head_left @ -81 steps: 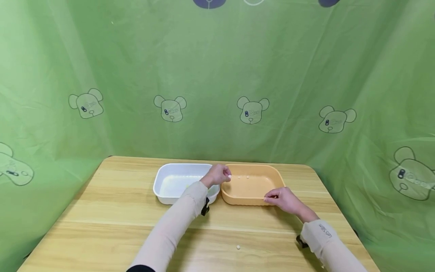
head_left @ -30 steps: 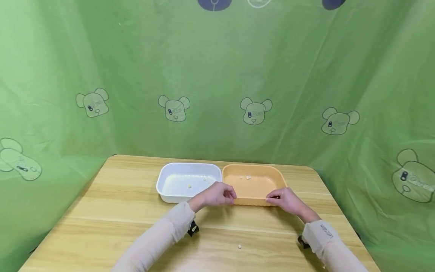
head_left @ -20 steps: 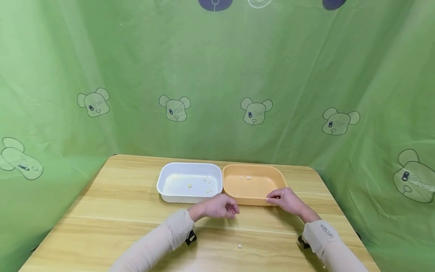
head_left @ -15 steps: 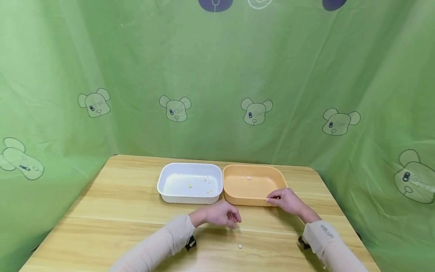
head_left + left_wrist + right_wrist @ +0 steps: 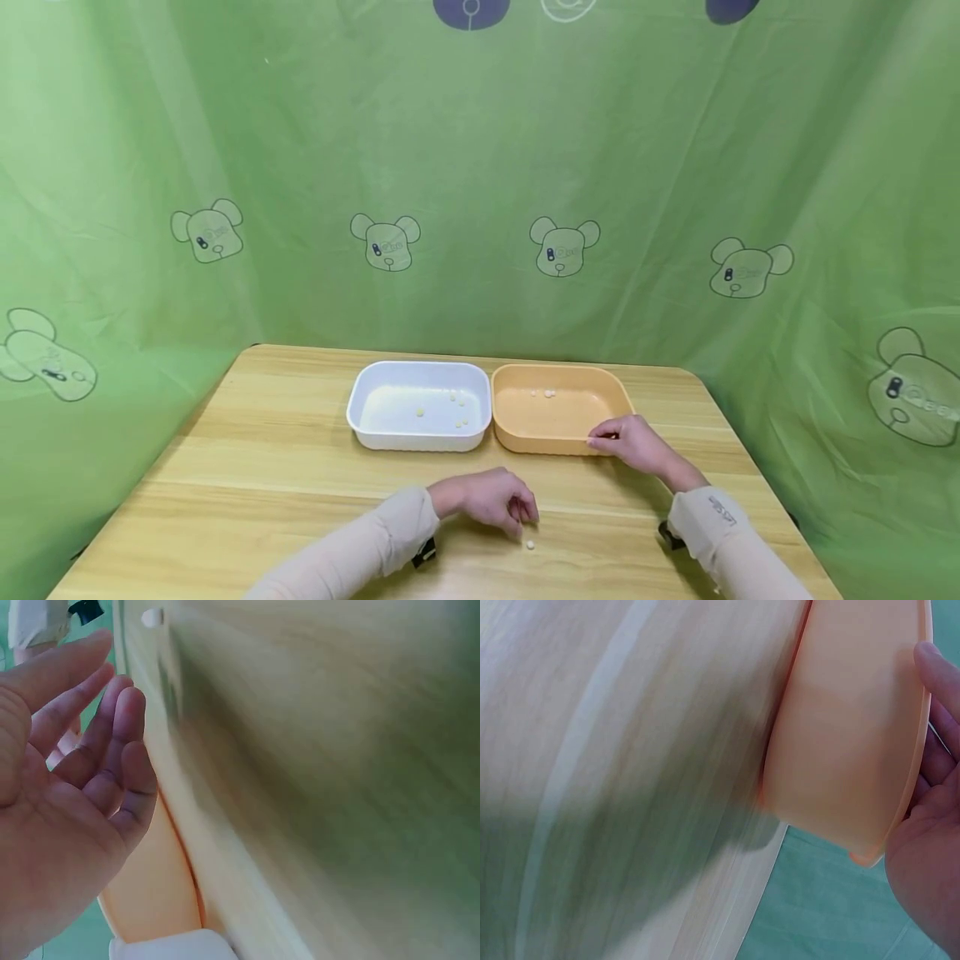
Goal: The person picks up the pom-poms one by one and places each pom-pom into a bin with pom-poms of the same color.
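Pellet [image 5: 530, 545] lies loose on the surface [image 5: 247, 467], near its front edge and just beside the fingertips of your left hand [image 5: 491, 500], whose fingers hang relaxed and apart and hold nothing, as the left wrist view confirms. Small, round and on smooth wood, it looks likely to skid or roll if your fingertips come down off-centre, and with the front edge close it could drop out of reach. A pinch that is too light may lose it on the way to a tray; the gap between the white tray [image 5: 360, 417] and the orange tray [image 5: 510, 433] is tight, since the two stand touching side by side, so a slip there could put it in the wrong one. The white tray holds a few pale pieces and the orange tray a few near its far wall, and you could disturb them if your sleeve brushes a rim. Your right hand [image 5: 633, 442] has its fingers curled on the near rim of the orange tray; pressing down there might tip or slide it. The surface is a pale wooden table with rounded corners. Around it hangs a green cloth [image 5: 150, 167] printed with bear heads.
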Motion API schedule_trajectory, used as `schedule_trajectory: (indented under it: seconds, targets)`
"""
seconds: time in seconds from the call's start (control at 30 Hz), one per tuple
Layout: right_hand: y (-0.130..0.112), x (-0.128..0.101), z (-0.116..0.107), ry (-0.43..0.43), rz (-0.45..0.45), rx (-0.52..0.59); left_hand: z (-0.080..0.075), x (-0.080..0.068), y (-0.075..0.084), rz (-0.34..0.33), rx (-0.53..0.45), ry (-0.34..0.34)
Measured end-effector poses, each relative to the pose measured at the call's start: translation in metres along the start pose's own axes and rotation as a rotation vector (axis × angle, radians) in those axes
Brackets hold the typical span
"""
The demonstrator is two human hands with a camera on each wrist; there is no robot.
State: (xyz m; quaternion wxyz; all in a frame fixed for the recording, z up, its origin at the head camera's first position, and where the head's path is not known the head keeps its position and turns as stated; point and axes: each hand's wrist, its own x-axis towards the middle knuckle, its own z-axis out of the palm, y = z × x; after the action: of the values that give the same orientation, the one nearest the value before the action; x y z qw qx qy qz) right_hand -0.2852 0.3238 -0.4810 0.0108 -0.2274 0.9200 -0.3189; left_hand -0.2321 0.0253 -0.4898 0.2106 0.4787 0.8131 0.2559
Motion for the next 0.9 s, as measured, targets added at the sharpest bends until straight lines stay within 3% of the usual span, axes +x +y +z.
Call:
schedule_trajectory:
  seconds: [0.37, 0.9]
  targets:
    - [-0.001, 0.0, 0.0, 0.002, 0.001, -0.005, 0.009, 0.009, -0.003, 0.006, 0.131, 0.006]
    - [-0.001, -0.001, 0.0, 0.002, -0.001, 0.005, 0.016, 0.016, 0.003, 0.029, 0.2, -0.021]
